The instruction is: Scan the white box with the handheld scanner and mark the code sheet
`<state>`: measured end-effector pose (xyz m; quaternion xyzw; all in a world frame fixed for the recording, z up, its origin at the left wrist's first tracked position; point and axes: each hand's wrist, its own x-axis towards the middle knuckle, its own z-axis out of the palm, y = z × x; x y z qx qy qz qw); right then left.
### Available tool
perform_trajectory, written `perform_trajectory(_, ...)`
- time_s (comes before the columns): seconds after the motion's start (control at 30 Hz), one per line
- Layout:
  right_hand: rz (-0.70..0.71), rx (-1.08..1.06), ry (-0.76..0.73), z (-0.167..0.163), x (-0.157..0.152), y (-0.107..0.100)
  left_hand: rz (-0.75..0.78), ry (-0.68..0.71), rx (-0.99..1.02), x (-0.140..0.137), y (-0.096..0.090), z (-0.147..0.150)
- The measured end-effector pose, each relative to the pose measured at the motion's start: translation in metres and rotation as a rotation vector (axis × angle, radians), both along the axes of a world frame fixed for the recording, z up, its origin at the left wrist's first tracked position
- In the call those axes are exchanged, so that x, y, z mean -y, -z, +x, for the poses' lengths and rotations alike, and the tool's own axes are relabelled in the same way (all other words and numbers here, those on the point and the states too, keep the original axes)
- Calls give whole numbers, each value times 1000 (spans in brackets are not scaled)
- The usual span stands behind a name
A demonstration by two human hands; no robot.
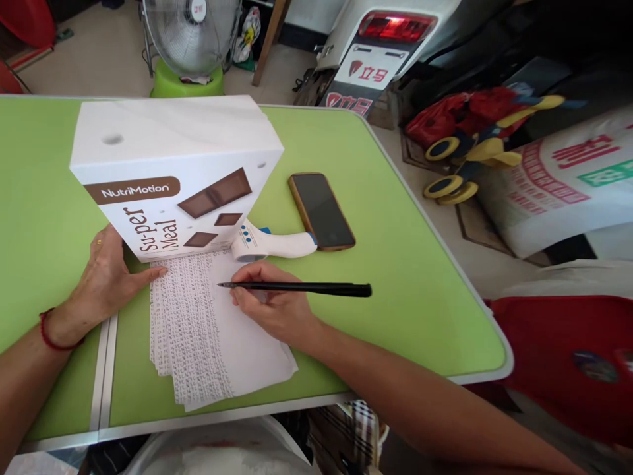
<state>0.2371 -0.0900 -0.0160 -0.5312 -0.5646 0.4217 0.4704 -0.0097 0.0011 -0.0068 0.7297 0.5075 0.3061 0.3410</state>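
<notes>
My right hand [271, 300] grips a black pen [306, 287] with its tip pointing left, just over a sheet of paper [252, 349]. Rows of small handwriting cover the left part of the sheet, and its right part is blank. More written sheets lie under it, fanned to the left. My left hand [101, 284] lies at the lower left corner of a white NutriMotion box [178, 132]. Its thumb is stretched onto the paper's top edge; the other fingers are partly hidden by the box. A white forehead thermometer [281, 244] lies between the box and a phone [322, 211].
The green table [395, 284] has a metal seam on the left and a rounded right corner. A fan [190, 33] on a green stool stands behind it. An electric scooter [386, 46], a yellow-and-blue toy [475, 155], a white sack [568, 178] and a red chair [558, 356] surround the table.
</notes>
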Motion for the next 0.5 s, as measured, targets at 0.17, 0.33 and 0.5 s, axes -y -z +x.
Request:
perform_trajectory(0.17, 63, 101, 110, -4, -8, 7, 97, 2, -168, 0, -1, 1)
perform_trajectory(0.33, 125, 130, 94, -4, -10, 10, 143, 6, -193, 0, 0, 1)
perform_trajectory(0.5, 104, 131, 72, -2, -10, 6, 162, 15, -256, 0, 0, 0)
